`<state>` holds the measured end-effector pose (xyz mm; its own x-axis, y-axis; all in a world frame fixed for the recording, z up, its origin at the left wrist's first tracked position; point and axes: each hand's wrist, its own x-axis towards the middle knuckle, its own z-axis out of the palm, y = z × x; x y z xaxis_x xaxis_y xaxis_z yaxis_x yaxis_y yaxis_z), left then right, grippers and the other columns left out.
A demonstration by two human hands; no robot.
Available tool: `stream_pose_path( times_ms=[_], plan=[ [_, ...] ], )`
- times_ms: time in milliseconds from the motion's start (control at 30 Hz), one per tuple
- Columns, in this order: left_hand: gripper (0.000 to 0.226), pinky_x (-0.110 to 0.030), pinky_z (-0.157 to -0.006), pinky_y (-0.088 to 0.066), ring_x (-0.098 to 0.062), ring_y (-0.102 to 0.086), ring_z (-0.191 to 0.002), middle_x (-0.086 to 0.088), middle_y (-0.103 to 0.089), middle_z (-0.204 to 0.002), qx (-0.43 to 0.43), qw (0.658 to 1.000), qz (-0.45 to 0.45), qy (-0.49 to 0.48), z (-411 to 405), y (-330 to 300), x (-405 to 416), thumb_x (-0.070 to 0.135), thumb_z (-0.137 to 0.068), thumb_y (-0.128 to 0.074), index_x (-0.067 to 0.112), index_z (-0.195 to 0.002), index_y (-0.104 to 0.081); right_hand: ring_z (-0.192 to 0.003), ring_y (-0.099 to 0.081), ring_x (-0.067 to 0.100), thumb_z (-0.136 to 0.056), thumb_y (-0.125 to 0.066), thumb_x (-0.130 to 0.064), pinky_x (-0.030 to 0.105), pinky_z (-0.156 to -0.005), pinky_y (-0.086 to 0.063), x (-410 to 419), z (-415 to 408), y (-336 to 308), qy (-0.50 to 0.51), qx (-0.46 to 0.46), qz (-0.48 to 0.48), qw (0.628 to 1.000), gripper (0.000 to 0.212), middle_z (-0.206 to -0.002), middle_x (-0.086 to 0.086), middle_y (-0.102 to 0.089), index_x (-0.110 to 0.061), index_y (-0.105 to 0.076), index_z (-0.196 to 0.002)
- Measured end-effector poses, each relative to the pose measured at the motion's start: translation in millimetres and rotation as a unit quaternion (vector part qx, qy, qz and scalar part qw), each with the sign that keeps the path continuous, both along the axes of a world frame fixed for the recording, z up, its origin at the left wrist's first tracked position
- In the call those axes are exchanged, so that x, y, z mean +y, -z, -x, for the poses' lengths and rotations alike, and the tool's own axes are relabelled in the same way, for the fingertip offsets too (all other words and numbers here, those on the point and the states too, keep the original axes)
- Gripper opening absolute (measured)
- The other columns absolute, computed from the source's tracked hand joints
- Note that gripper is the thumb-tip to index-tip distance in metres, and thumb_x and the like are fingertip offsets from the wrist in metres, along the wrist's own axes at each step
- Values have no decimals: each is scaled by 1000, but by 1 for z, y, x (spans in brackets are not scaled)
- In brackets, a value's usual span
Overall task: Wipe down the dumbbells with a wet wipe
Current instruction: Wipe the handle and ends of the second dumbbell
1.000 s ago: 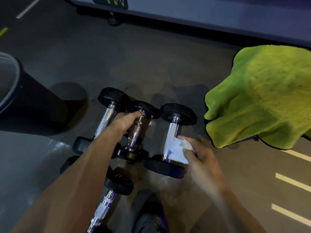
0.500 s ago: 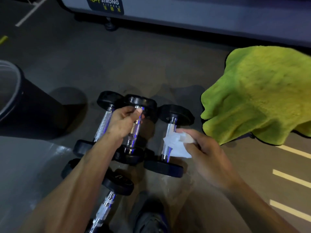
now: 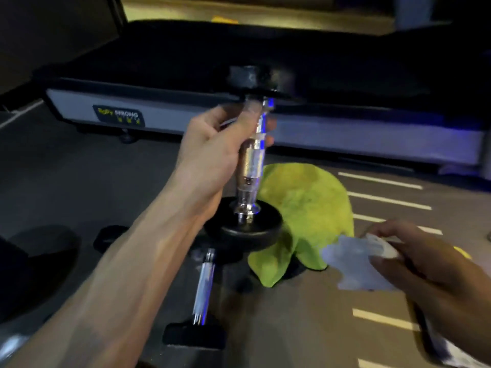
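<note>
My left hand [image 3: 210,152] grips the chrome handle of a small black-ended dumbbell [image 3: 251,166] and holds it upright in the air, one weight end at the top, the other near my wrist. A crumpled white wet wipe [image 3: 353,264] is pinched in my right hand [image 3: 425,266], which hovers low at the right, apart from the raised dumbbell. Below the raised one, another dumbbell [image 3: 204,290] lies on the floor, its chrome bar pointing toward me. A further black weight end [image 3: 109,237] peeks out behind my left forearm.
A yellow-green towel [image 3: 305,208] lies on the floor behind the raised dumbbell. A treadmill base [image 3: 170,115] with a logo runs across the back. White floor stripes [image 3: 388,200] mark the right side. A dark bin edge [image 3: 16,274] sits at the far left.
My left hand has lifted the middle dumbbell off the floor and stood it upright. My right hand has drawn the wipe away from the right dumbbell's handle. The view has tilted upward.
</note>
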<state>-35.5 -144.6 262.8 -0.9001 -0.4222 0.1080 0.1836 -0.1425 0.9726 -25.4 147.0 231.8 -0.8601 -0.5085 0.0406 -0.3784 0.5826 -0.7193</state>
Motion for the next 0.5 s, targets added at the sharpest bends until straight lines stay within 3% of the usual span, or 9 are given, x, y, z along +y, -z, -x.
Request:
stream_pose_path(
  times_ms=[67, 167, 200, 300, 367, 433, 500],
  plan=[
    [8, -22, -70, -60, -14, -77, -77, -3, -81, -88, 15, 1000, -11, 23, 21, -9, 22, 17, -103, -64, 10, -102, -69, -79, -73, 15, -89, -55, -56, 27, -70, -53, 21, -3, 2, 53, 9, 10, 998, 35, -86, -10, -78, -41, -60, -120],
    [6, -21, -71, -59, -12, -75, -77, -3, -79, -90, 20, 999, -26, 35, 47, -10, 51, 5, -101, -66, 6, -106, -68, -75, -74, 16, -74, -58, -86, 29, -71, -54, 38, -7, 15, 126, -11, 87, 988, 67, -84, -7, -78, -37, -63, -119],
    [11, -22, -74, -60, -12, -74, -79, -1, -79, -89, 14, 999, -20, 35, 53, -6, 58, 2, -100, -66, 5, -110, -69, -72, -74, 10, -74, -62, -85, 24, -69, -54, 40, -6, 20, 151, -21, 128, 980, 66, -82, -7, -78, -32, -66, -114],
    [29, -40, -84, -58, -19, -73, -90, -8, -81, -99, -9, 999, -2, 34, 62, 10, 72, 2, -95, -74, 4, -123, -67, -54, -64, -1, -89, -78, -34, 8, -55, -45, 35, 0, 34, 207, -73, 210, 953, 20, -70, -2, -77, -19, -69, -97],
    [44, -51, -93, -60, -24, -77, -97, -13, -81, -105, -25, 999, -8, 23, 64, 15, 74, 11, -88, -83, 7, -126, -62, -55, -61, 2, -91, -77, -15, 9, -54, -44, 29, 5, 43, 215, -98, 220, 947, 9, -69, 2, -76, -19, -69, -94],
    [60, -59, -99, -59, -29, -78, -103, -9, -82, -105, -39, 999, 10, 13, 67, 16, 73, 26, -77, -87, 10, -127, -59, -62, -62, 8, -93, -69, -16, 16, -59, -46, 21, 14, 46, 208, -113, 222, 946, 13, -75, 6, -76, -29, -71, -97],
    [73, -57, -100, -59, -26, -79, -102, -3, -82, -101, -48, 998, 33, 6, 72, 15, 71, 32, -73, -88, 10, -134, -54, -73, -67, 15, -90, -67, -28, 24, -68, -52, 13, 24, 44, 199, -116, 235, 944, 12, -83, 4, -77, -32, -72, -100]
  ],
)
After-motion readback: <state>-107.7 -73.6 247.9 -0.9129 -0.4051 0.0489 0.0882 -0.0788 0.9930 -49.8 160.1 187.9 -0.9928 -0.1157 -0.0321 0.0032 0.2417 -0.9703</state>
